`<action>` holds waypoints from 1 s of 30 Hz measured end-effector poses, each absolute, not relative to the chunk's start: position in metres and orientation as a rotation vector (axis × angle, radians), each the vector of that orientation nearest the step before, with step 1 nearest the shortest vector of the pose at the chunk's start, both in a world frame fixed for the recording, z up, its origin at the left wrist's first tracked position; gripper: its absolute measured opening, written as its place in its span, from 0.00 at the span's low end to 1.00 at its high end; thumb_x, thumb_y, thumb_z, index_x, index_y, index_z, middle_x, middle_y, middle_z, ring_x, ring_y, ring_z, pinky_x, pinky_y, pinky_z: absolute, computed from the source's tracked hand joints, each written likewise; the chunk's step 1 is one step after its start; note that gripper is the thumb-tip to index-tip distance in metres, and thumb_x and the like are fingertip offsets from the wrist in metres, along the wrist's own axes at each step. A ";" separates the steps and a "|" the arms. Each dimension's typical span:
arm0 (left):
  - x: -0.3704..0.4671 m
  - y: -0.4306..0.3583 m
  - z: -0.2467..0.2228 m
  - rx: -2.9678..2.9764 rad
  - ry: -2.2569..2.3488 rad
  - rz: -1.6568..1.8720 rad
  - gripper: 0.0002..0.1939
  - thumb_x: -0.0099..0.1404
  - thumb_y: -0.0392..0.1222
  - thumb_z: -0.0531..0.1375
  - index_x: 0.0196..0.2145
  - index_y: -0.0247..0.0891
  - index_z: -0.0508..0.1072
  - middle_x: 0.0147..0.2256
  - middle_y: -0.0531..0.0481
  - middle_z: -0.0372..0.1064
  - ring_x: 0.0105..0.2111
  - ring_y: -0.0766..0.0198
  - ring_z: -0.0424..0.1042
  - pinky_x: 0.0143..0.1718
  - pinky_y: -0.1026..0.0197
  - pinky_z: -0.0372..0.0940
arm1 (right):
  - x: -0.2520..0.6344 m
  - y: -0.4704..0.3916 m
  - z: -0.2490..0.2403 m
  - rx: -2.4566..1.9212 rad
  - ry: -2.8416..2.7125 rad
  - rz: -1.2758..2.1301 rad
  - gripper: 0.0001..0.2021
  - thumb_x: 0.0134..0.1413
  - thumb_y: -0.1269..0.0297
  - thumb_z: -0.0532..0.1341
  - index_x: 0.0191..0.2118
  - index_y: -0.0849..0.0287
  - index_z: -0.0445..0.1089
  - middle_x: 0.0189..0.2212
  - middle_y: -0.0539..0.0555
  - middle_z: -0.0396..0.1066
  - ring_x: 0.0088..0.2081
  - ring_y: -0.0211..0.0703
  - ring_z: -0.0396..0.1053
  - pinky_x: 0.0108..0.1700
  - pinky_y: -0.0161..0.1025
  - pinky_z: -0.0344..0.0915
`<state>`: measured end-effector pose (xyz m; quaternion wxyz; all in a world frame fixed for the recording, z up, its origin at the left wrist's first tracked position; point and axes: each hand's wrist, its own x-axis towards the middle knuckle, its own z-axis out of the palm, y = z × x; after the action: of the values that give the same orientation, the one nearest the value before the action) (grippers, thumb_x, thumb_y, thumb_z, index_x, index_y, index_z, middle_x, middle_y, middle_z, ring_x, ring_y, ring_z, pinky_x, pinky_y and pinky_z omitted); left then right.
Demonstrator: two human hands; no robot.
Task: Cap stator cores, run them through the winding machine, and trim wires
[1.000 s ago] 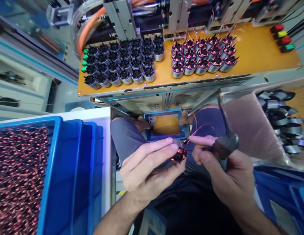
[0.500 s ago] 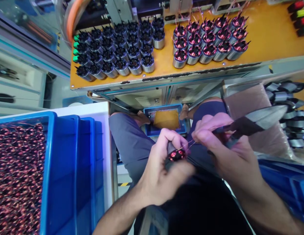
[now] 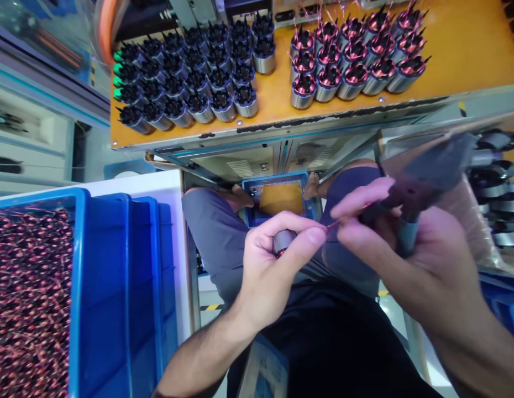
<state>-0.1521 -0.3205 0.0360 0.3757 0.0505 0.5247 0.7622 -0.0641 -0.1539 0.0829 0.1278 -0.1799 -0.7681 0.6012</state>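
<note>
My left hand [image 3: 265, 276] is closed around a small motor stator [image 3: 284, 241], a grey metal cylinder with a little red copper winding showing. Its thumb and forefinger pinch a thin copper wire [image 3: 332, 224] that runs across to my right hand [image 3: 418, 271]. That hand is closed on a dark, scissors-like tool [image 3: 431, 171], blurred by motion, which points up and to the right. The fingertips of my right hand are at the other end of the wire. Both hands are above my lap.
On the orange bench [image 3: 277, 110] stand rows of black-topped stators [image 3: 199, 102] and copper-wound stators [image 3: 356, 74]. A blue bin [image 3: 80, 265] full of copper-wound parts is at left. Metal cores [image 3: 505, 204] lie at right beyond plastic wrapping. A blue tray [image 3: 277, 179] sits between my feet.
My left thumb has moved up to meet the forefinger on the wire, and the stator has turned. My right hand has shifted slightly right, swinging the tool upward.
</note>
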 end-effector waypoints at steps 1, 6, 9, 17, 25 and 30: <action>-0.152 -0.321 0.035 0.107 1.369 1.971 0.06 0.75 0.48 0.75 0.40 0.46 0.90 0.31 0.56 0.75 0.28 0.71 0.63 0.33 0.64 0.60 | -0.058 -0.151 0.087 -0.553 -2.361 1.629 0.09 0.74 0.57 0.73 0.56 0.44 0.80 0.33 0.43 0.74 0.29 0.36 0.70 0.33 0.32 0.71; -0.154 -0.328 0.030 0.078 1.518 2.051 0.08 0.73 0.51 0.76 0.39 0.46 0.89 0.32 0.56 0.78 0.28 0.71 0.66 0.34 0.64 0.64 | -0.027 -0.142 0.087 -0.358 -2.809 1.240 0.18 0.79 0.59 0.64 0.67 0.42 0.77 0.47 0.49 0.82 0.43 0.43 0.82 0.45 0.37 0.79; -0.155 -0.331 0.032 0.128 1.586 2.046 0.07 0.74 0.50 0.76 0.39 0.47 0.89 0.33 0.56 0.80 0.29 0.71 0.68 0.36 0.65 0.66 | -0.023 -0.143 0.078 -0.273 -2.892 1.228 0.23 0.80 0.61 0.62 0.74 0.42 0.72 0.53 0.50 0.83 0.51 0.45 0.83 0.52 0.39 0.79; -0.156 -0.335 0.050 0.276 1.643 1.970 0.08 0.75 0.45 0.75 0.37 0.43 0.87 0.30 0.56 0.78 0.27 0.71 0.68 0.31 0.66 0.66 | -0.035 -0.143 0.080 -0.232 -2.932 1.242 0.26 0.78 0.63 0.63 0.76 0.40 0.70 0.54 0.48 0.84 0.52 0.45 0.84 0.52 0.40 0.80; -0.154 -0.342 0.049 0.259 1.643 1.972 0.08 0.73 0.42 0.75 0.35 0.41 0.85 0.29 0.55 0.76 0.27 0.70 0.66 0.29 0.65 0.63 | -0.036 -0.148 0.073 -0.185 -2.840 1.185 0.21 0.75 0.64 0.68 0.68 0.39 0.79 0.55 0.44 0.89 0.48 0.42 0.89 0.46 0.32 0.83; -0.148 -0.349 0.029 -0.023 1.292 2.005 0.08 0.73 0.47 0.75 0.44 0.42 0.85 0.28 0.57 0.72 0.28 0.71 0.66 0.34 0.65 0.62 | -0.040 -0.147 0.047 -0.269 -2.771 1.163 0.16 0.73 0.64 0.68 0.61 0.48 0.85 0.56 0.48 0.89 0.49 0.46 0.90 0.61 0.37 0.83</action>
<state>-0.1478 -0.3486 0.0290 0.3693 -0.0088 0.5033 0.7811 -0.0396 -0.1474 0.0466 0.0621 -0.0890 -0.9166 0.3848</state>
